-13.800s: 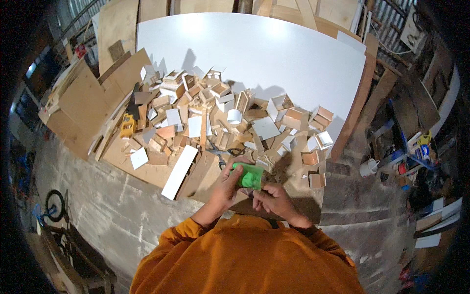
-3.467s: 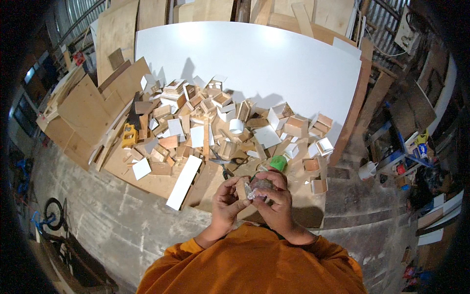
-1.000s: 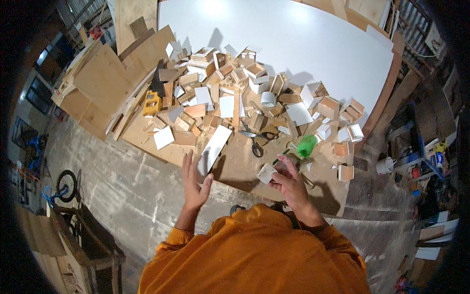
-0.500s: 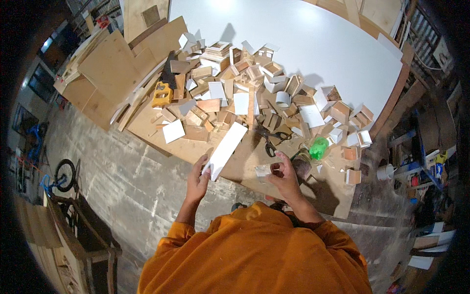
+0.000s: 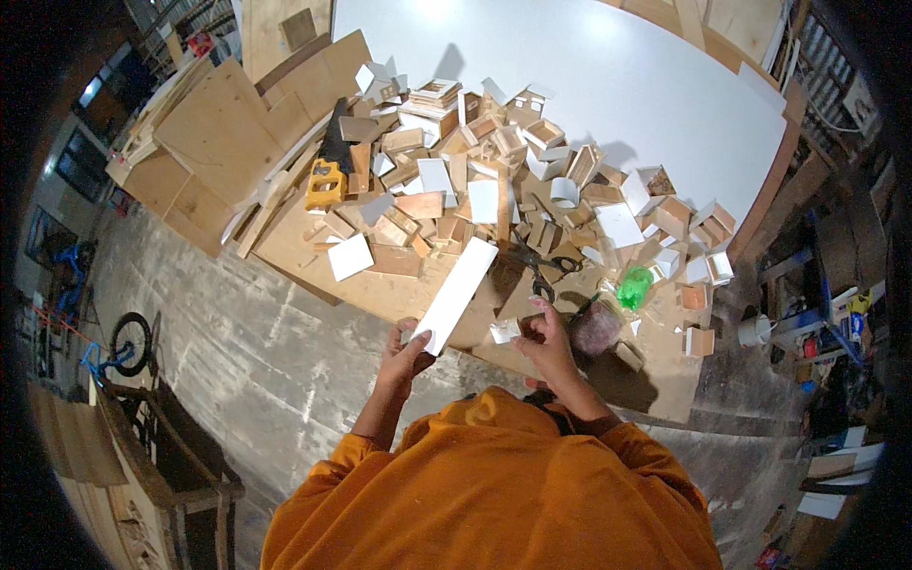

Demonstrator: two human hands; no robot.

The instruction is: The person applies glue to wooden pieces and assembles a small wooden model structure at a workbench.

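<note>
My left hand [image 5: 404,356] grips the near end of a long, narrow white strip [image 5: 458,296], thumb on top. The strip slants away to the right over the table's front edge. Just to its right, my right hand [image 5: 546,340] has its thumb and fingers curled in, with a small pale, partly see-through piece [image 5: 504,331] at the fingertips. Black-handled scissors [image 5: 543,275] lie beyond my right hand. A round, pinkish, see-through thing [image 5: 597,329] and a crumpled green plastic piece [image 5: 634,287] are to its right.
Wooden blocks and small white model houses [image 5: 527,100] are heaped across the table [image 5: 304,261]. A yellow-handled saw [image 5: 326,185] lies at the heap's left. Behind stretches a large white board [image 5: 608,66]. Plywood sheets [image 5: 209,133] lean at the left; a bicycle [image 5: 128,344] stands on the concrete floor.
The view has shifted slightly, so the table and heap appear farther right. Both hands still hold their pieces; the small piece has come a little closer to the strip.
</note>
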